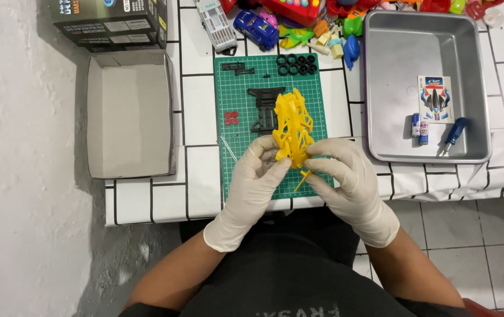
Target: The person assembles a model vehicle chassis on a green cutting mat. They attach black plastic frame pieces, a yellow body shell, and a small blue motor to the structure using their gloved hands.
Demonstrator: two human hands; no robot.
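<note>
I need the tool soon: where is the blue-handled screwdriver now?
In the head view, the blue-handled screwdriver lies inside the metal tray on the right, beside two small batteries, below a sticker sheet.

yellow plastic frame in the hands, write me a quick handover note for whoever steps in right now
Left hand and right hand, both gloved, pinch the yellow plastic frame from either side above the green mat.
On the mat: black car base, black tyres, red wheels.
Grey tray at right holds the sticker sheet, batteries, screwdriver.
Base bare, tyres and wheels loose.
</note>
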